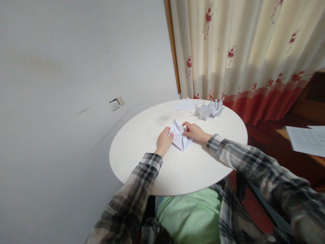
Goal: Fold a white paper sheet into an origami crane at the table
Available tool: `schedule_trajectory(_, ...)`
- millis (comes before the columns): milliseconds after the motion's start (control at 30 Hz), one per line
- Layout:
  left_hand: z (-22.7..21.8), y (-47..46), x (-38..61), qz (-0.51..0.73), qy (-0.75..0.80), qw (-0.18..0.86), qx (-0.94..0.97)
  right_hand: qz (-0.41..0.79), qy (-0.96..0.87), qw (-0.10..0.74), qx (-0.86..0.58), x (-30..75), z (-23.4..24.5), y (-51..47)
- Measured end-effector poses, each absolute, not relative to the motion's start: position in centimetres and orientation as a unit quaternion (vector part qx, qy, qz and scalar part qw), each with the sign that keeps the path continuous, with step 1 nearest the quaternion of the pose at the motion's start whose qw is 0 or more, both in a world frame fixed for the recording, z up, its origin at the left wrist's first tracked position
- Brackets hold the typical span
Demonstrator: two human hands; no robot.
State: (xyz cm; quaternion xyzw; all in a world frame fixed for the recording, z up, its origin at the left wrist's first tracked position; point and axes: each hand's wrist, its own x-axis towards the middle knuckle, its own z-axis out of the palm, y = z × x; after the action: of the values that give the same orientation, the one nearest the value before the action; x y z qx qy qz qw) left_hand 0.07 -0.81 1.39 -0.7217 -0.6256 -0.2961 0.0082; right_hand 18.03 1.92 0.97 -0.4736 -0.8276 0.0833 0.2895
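A partly folded white paper point(179, 136) lies near the middle of the round white table point(142, 149). My left hand point(164, 140) pinches its left edge with curled fingers. My right hand point(194, 131) presses and pinches the paper's upper right flap. Both arms wear plaid sleeves. The paper rests on the tabletop between the two hands, its lower point toward me.
Finished folded paper figures point(210, 109) sit at the table's far edge, beside flat white sheets point(184, 104). A floral curtain point(243, 51) hangs behind. A wall socket point(116, 102) is on the left wall. A printed sheet point(306, 140) lies on wooden furniture at right.
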Motion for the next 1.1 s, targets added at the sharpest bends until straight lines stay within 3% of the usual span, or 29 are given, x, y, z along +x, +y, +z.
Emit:
schedule_trajectory(267, 1.51, -0.91, 0.18, -0.267, -0.648, 0.016, -0.713, 0.048, -0.824, 0.252, -0.506, 17.95, 1.08, 1.95)
schedule_trajectory(533, 1.63, -1.01, 0.24, -0.251, -0.652, 0.018, -0.715, 0.108, -0.809, 0.302, -0.493, 17.89, 0.63, 2.10)
schedule_trajectory(1100, 1.52, -0.88, 0.09, -0.233, -0.674, 0.010, -0.701, 0.154, -0.863, 0.304, -0.371, 17.91, 1.24, 1.58)
